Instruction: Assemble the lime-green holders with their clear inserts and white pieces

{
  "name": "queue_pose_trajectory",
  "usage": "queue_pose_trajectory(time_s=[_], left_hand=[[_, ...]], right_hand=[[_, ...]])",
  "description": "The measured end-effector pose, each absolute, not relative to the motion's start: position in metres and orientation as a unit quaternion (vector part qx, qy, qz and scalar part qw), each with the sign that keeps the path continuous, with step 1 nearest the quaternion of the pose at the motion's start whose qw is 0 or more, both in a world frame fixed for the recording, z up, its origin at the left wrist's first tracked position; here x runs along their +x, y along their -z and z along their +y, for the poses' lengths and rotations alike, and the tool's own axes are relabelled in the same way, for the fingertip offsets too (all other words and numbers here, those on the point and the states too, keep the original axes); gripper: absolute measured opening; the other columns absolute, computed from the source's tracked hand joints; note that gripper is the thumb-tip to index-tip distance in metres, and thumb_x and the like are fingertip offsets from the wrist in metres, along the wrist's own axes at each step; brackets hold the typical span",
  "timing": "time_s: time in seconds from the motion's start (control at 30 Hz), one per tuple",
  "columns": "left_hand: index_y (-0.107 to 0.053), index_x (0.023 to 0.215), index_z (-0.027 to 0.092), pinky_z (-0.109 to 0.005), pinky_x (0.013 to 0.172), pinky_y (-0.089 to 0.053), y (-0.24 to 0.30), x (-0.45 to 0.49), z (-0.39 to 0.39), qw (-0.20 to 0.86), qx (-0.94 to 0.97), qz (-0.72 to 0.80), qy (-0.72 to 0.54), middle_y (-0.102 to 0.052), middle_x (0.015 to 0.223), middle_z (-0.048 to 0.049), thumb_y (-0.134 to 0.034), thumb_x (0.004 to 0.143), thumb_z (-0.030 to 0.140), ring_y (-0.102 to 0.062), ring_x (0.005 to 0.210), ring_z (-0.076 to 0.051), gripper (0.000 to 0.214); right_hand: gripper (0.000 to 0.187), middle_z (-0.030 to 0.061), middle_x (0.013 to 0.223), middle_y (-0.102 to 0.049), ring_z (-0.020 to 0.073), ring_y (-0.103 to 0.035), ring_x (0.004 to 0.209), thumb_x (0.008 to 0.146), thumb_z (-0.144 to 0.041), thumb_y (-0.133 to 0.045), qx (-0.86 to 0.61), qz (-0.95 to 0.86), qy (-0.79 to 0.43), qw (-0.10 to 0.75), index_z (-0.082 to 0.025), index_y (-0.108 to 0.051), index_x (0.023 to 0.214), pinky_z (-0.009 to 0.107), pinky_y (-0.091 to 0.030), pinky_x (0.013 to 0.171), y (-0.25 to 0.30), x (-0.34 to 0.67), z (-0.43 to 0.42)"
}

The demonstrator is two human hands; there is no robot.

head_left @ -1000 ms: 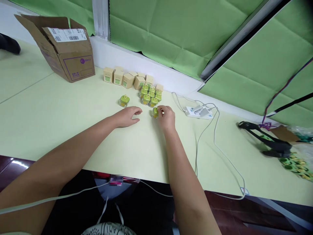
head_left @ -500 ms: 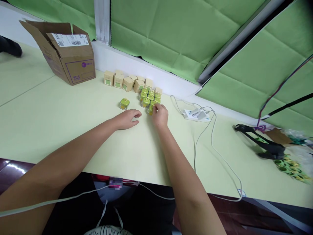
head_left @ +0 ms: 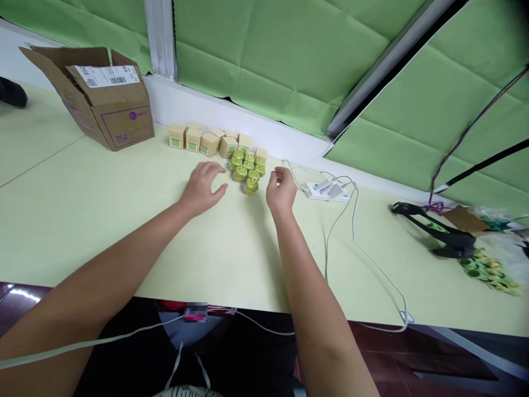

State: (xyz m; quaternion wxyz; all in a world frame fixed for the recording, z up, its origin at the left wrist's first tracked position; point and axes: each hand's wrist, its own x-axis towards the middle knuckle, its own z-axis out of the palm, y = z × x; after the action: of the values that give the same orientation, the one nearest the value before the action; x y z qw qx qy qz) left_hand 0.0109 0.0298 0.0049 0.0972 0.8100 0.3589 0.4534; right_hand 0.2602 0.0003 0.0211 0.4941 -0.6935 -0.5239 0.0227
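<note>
Observation from the head camera, hands at the table: I read the left hand [head_left: 202,188] as half open, fingers curved and spread, holding nothing, its fingertips just short of the jars. The right hand [head_left: 281,192] has its fingertips [head_left: 276,175] drawn loosely together, and I see nothing held in that grip. Between the two hands, on the pale yellow-green table [head_left: 82,182], lies a tight cluster of small green cube-shaped jars [head_left: 247,170] with clear bases. Its long axis runs from the back of the table toward the person, narrowing to one front green jar [head_left: 250,186]. That jar touches neither hand; I judge the right hand marginally nearer to it, while the left fingertips come about as close to the cluster's left flank. Behind the cluster stands a row of small tan cardboard cartons [head_left: 198,140], and further left an open brown corrugated shipping box [head_left: 118,124]. To the right lies a white power strip [head_left: 326,190] with pale cables.
</note>
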Motion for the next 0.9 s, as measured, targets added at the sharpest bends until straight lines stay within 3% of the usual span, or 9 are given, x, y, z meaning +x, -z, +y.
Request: queue_pose_trajectory(time_s=[0.1,0.2,0.4,0.67,0.77,0.9], left_hand=[[-0.059,0.129,0.020,-0.053,0.123,-0.039,-0.004,0.006,0.040,0.077,0.741,0.448,-0.495,-0.059,0.142,-0.0142,-0.070,0.087,0.030,-0.051,0.139,-0.033,0.044],[-0.054,0.131,0.022,-0.052,0.124,-0.039,0.000,0.002,0.048,0.116,0.707,0.497,-0.489,-0.057,0.142,-0.0142,-0.072,0.084,0.028,-0.050,0.139,-0.034,0.050],[-0.052,0.131,0.023,-0.053,0.123,-0.040,0.003,0.002,0.049,0.142,0.712,0.505,-0.467,-0.055,0.143,-0.0146,-0.070,0.086,0.031,-0.050,0.139,-0.034,0.050],[-0.052,0.129,0.024,-0.053,0.124,-0.039,0.005,0.002,0.051,0.142,0.715,0.505,-0.463,-0.055,0.141,-0.0138,-0.070,0.086,0.029,-0.051,0.139,-0.034,0.047],[-0.053,0.130,0.022,-0.054,0.125,-0.038,0.006,0.002,0.051,0.142,0.717,0.506,-0.458,-0.054,0.143,-0.0159,-0.070,0.086,0.030,-0.049,0.140,-0.035,0.048],[-0.049,0.137,0.020,-0.056,0.124,-0.039,0.009,0.000,0.053,0.154,0.716,0.519,-0.440,-0.053,0.148,-0.0180,-0.075,0.082,0.033,-0.049,0.141,-0.037,0.062]], right_hand=[[0.058,0.0183,0.133,-0.069,0.0308,-0.067,0.115,0.085,-0.044,-0.073,-0.723,-0.533,-0.052,0.437,-0.018,-0.058,0.135,0.047,-0.055,0.101,-0.008,0.246,-0.004],[0.078,0.0217,0.137,-0.064,0.0354,-0.062,0.127,0.080,-0.048,-0.079,-0.768,-0.509,-0.055,0.384,-0.014,-0.051,0.144,0.050,-0.051,0.110,0.009,0.228,-0.005],[0.074,0.0243,0.131,-0.061,0.0405,-0.062,0.120,0.086,-0.042,-0.075,-0.772,-0.531,-0.004,0.349,-0.009,-0.046,0.145,0.057,-0.050,0.106,0.020,0.215,0.006],[0.049,0.0188,0.122,-0.058,0.0338,-0.063,0.107,0.087,-0.032,-0.069,-0.759,-0.531,-0.015,0.375,-0.013,-0.051,0.129,0.050,-0.054,0.098,0.025,0.218,0.012],[0.055,0.0192,0.124,-0.058,0.0337,-0.063,0.108,0.087,-0.035,-0.072,-0.762,-0.525,-0.022,0.379,-0.013,-0.050,0.133,0.050,-0.054,0.100,0.024,0.216,0.011],[0.081,0.0231,0.134,-0.054,0.0363,-0.064,0.114,0.082,-0.045,-0.080,-0.768,-0.505,-0.062,0.389,-0.011,-0.043,0.146,0.051,-0.053,0.102,0.019,0.218,0.005]])
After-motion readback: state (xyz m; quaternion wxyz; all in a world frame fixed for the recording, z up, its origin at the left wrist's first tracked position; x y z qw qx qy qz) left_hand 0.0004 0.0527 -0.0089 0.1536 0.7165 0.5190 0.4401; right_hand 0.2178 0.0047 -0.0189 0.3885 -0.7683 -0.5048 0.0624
